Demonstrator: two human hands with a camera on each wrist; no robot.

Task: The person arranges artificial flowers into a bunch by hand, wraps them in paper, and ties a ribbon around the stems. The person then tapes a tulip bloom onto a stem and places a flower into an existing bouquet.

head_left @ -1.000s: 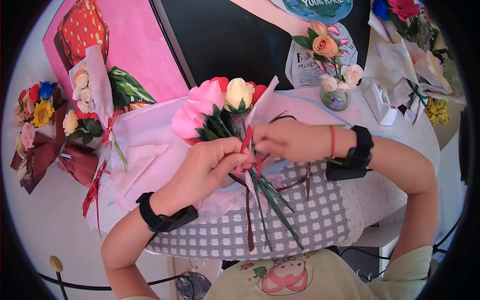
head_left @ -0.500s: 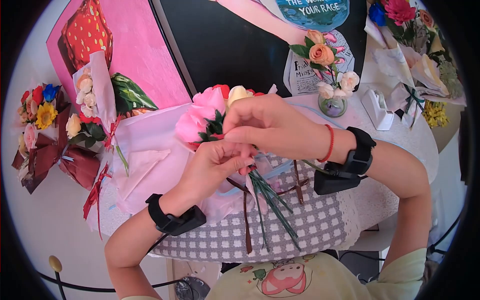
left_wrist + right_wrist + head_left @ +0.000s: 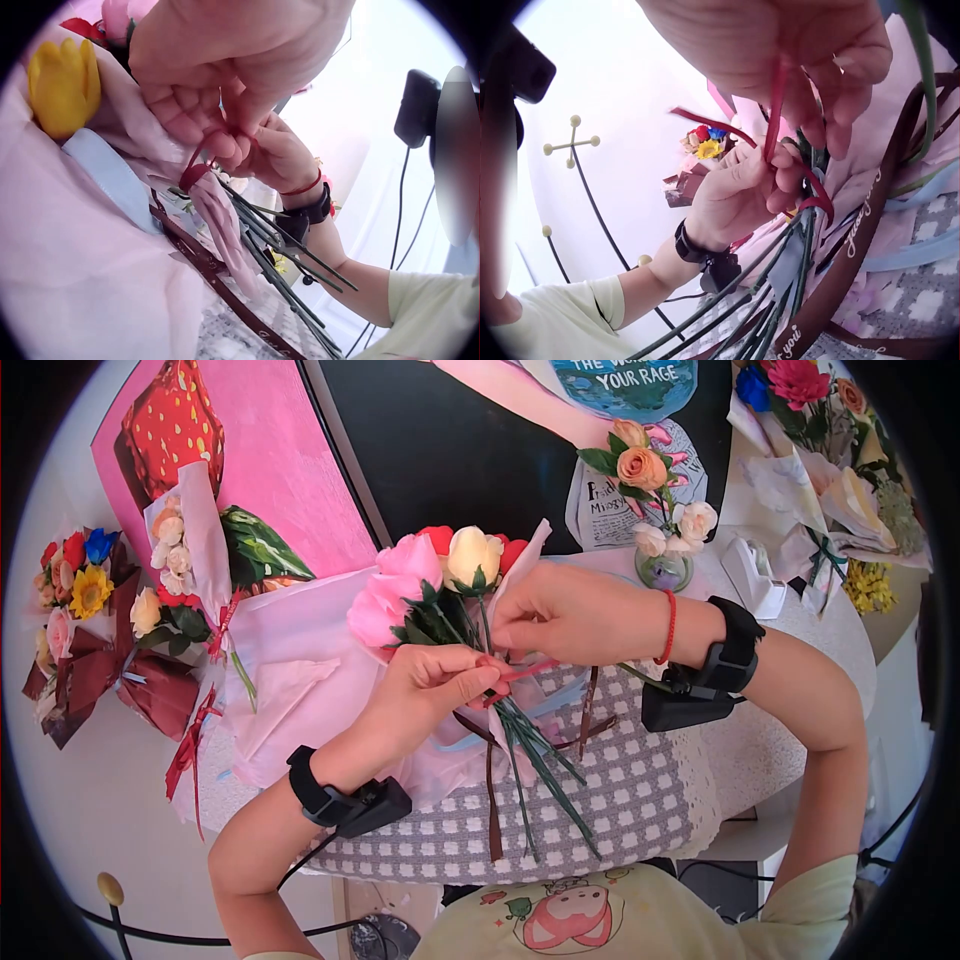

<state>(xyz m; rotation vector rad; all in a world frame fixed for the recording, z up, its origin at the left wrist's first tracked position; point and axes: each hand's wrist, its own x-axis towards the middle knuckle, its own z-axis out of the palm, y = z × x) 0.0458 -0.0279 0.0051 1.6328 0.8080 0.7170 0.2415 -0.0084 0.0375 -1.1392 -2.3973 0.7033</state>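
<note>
A bouquet of pink blooms point(image 3: 395, 595), a cream rose point(image 3: 472, 558) and red flowers lies across the table, its green stems point(image 3: 555, 785) pointing toward the person. Red ribbon point(image 3: 776, 112) circles the paper-wrapped stems, one tail sticking out loose. Thumb and fingers of the left hand point(image 3: 425, 690) pinch this ribbon at the binding point. Just beyond it, the right hand point(image 3: 585, 615) holds another stretch of the ribbon, pulled taut between both hands in the right wrist view. Pink wrapping paper point(image 3: 82, 247) and a yellow tulip point(image 3: 64, 90) are beside the stems.
Brown printed ribbon point(image 3: 870, 217) and light blue ribbon point(image 3: 112, 180) lie under the stems on a grey-white checked cloth point(image 3: 640, 790). Wrapped bouquets stand left point(image 3: 150, 660) and right point(image 3: 830, 490). A glass vase point(image 3: 665, 572) and a white tape dispenser point(image 3: 755, 580) sit at the back.
The right hand crossed leftward over the left hand and the blooms, then drew back to the right, drawing the red ribbon out sideways. The left hand stays at the binding.
</note>
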